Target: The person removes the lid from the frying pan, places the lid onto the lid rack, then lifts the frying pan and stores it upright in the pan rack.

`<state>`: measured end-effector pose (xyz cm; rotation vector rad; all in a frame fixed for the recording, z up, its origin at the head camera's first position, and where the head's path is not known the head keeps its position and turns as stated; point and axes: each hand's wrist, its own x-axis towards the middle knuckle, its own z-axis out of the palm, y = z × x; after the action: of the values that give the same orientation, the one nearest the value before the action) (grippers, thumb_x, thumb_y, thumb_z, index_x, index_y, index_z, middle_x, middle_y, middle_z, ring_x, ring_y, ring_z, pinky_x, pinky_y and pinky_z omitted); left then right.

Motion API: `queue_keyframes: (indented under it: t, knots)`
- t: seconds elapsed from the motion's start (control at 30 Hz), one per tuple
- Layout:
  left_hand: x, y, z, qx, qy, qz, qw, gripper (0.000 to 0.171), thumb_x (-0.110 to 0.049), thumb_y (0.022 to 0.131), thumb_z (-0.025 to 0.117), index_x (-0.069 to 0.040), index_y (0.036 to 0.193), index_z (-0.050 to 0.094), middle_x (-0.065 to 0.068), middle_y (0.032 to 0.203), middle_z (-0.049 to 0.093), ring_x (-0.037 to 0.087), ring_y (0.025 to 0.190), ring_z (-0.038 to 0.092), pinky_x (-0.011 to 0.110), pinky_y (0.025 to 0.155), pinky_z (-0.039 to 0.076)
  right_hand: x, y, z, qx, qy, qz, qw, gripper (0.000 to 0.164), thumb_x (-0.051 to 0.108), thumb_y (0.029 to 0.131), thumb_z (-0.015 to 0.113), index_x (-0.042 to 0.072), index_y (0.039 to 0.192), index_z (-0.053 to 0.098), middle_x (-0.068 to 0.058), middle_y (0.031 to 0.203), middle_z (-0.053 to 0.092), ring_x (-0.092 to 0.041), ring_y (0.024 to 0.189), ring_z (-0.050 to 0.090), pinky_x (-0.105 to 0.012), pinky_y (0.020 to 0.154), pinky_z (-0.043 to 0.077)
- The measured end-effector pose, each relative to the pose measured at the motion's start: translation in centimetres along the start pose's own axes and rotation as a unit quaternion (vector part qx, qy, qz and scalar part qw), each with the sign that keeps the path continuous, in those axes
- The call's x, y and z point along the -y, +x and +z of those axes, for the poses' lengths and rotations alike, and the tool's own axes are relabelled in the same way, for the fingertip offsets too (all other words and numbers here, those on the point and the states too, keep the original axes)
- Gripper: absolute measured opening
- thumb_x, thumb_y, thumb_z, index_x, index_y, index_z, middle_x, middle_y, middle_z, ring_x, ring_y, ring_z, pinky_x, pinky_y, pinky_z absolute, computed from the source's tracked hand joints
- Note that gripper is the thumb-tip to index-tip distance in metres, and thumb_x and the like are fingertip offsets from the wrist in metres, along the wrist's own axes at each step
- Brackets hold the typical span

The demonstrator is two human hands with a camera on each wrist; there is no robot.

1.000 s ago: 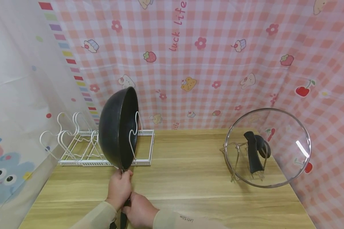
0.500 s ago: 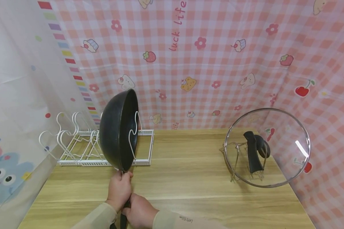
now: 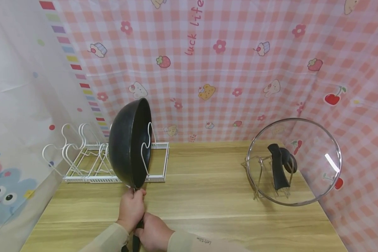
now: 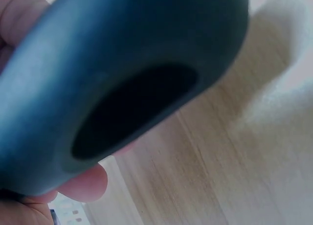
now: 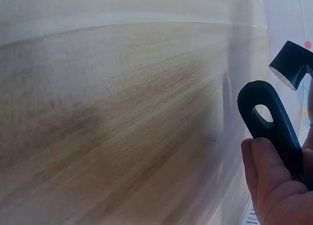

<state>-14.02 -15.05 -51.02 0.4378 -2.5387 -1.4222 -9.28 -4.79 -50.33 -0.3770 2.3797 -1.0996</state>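
Observation:
A black wok (image 3: pixel 121 143) stands on its side in the white wire rack (image 3: pixel 157 178), its hollow facing right and its handle pointing toward me. Near the bowl, my left hand (image 3: pixel 131 206) grips the handle. Farther back along it, my right hand (image 3: pixel 154 231) holds the same handle. The handle's end (image 5: pixel 261 107), with a hanging hole, sticks out past the right hand's fingers in the right wrist view. In the left wrist view the dark handle (image 4: pixel 146 49) fills much of the picture, with fingertips (image 4: pixel 88 183) showing below it.
More white wire dividers (image 3: pixel 72 154) rise from the rack left of the wok. At the right, a glass lid (image 3: pixel 321 154) with a black handle (image 3: pixel 278 168) leans upright in a small wire stand (image 3: pixel 259 175). Patterned cloth (image 3: pixel 226 70) hangs behind the wooden table (image 3: pixel 208 196).
The wok has dropped slightly between one second and half a second ago, then stays about still. Both hands keep their hold on the handle.

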Motion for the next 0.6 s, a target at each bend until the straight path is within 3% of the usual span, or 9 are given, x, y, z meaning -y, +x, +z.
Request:
queue_keyframes:
  t: [0.6]
  knots:
    - [0.3,0.45,0.29,0.013,0.006,-0.01,0.9999,0.024,-0.017,0.09,0.043,-0.009,0.082,0.064,0.004,0.067,0.054,0.018,0.059,0.046,0.028,0.058,0.038,-0.46,0.72,0.21,-0.011,0.002,0.004,1.0,0.015,0.024,0.085,0.062,0.019,0.099,0.059,0.006,0.094,0.063,-0.003,0.081,0.053,-0.021,0.075,0.047]
